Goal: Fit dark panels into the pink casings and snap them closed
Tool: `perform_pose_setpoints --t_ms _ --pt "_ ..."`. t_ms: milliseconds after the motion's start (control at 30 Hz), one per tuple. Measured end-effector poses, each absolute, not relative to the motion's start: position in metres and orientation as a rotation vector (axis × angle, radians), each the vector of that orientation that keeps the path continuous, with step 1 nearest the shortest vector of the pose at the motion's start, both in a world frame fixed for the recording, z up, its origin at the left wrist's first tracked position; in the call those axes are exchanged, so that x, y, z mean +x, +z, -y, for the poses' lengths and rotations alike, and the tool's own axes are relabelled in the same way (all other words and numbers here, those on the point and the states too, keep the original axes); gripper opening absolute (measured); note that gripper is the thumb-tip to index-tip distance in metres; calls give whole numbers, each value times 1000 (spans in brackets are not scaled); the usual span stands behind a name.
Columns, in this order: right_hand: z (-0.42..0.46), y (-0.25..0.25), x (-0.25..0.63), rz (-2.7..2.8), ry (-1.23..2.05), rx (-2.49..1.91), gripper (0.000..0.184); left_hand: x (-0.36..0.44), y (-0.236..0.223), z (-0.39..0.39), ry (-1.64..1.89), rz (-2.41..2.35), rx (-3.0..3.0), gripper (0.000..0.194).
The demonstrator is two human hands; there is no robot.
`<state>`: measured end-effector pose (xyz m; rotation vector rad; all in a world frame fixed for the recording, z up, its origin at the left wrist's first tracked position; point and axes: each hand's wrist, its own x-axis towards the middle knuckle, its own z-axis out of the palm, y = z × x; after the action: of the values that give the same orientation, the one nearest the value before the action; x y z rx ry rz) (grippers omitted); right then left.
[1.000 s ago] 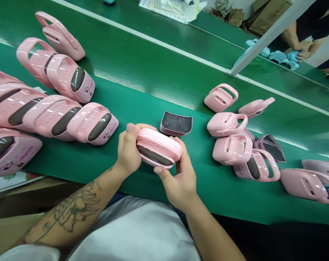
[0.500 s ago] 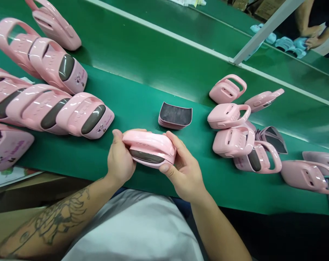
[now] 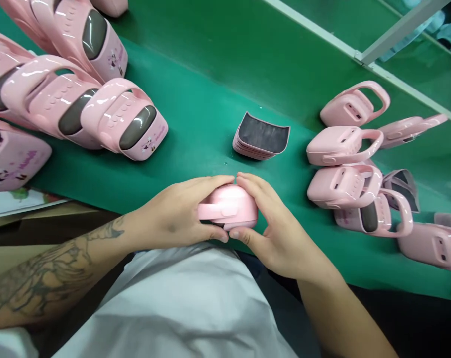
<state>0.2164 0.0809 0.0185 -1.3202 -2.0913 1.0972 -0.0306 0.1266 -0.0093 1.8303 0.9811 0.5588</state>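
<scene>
While both forearms come in from the lower part of the view, the two hands are closed around one glossy pink plastic unit with rounded body and strap-like handle (image 3: pixel 238 204), near the front edge of the green surface (image 3: pixel 195 129). I take this unit as the clock's centre, with twelve o'clock at the top of the view. The left hand (image 3: pixel 184 214) arrives from about eight o'clock, its back turned upward, and its wrist is nearly straight behind a tattooed forearm (image 3: pixel 57 273). Its fingers lie along the far side and its thumb along the near side, so the handle, pointing to nine o'clock, goes into its grasp. The right hand (image 3: pixel 270 226) arrives from four o'clock, and it pinches the body between its fingers and its thumb. The fingertips of both hands almost meet at twelve o'clock, and the thumbs at six. At one o'clock, near the fingers, stands a stack of curved pink-edged panels with dark inner faces (image 3: pixel 262 136). Similar pink units stand at ten o'clock (image 3: pixel 126 117), and others at three (image 3: pixel 335 186).
</scene>
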Motion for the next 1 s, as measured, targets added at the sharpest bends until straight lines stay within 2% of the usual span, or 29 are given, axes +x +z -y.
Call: perform_pose_setpoints --t_ms 133,267,433,600,800,1000 --pt "-84 16 227 2078 1182 -1295 88 -26 -7 -122 570 -1008 1727 74" --pt "-85 16 229 2064 1229 -1266 88 -21 -11 -121 647 -1086 1660 77" --pt "-78 19 220 2036 1187 -1282 77 -19 -19 -119 794 -986 1716 73" --pt "-81 25 214 2039 1118 -1326 62 -19 -18 -120 773 -984 1743 66" --pt "-93 24 218 2126 1067 -1319 69 -21 -20 -121 826 -937 1843 65" --pt "-92 11 216 2171 949 -1149 62 -23 -31 -123 930 -745 2179 63"
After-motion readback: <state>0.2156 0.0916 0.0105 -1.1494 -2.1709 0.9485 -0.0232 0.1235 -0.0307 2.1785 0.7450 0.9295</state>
